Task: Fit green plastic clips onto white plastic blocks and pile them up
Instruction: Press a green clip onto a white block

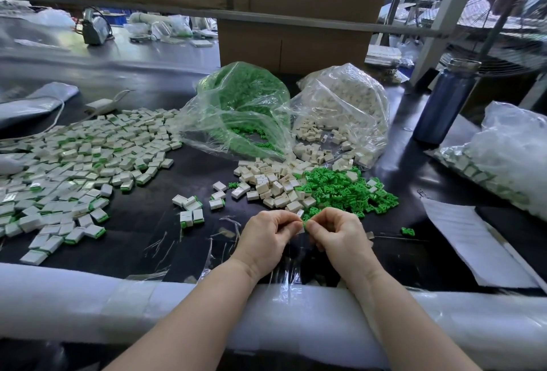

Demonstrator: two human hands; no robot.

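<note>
Head view: left hand [270, 230] pinches small white plastic block [299, 224], right hand [334, 233] pinches small green plastic clip [303, 224] against it, above black bench [165, 208] near front edge. Risk (judgement): clip skewed, jams half-seated; pinch slips, part drops among loose green clips [346, 190]. Finished pile of clipped white blocks [68, 163] lies well left.

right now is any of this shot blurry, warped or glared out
Head view: wide-angle bending curves the foam table edge; bright glare on both plastic bags; the top right background is washed out; both hands, left hand and right hand, look sharp.
</note>
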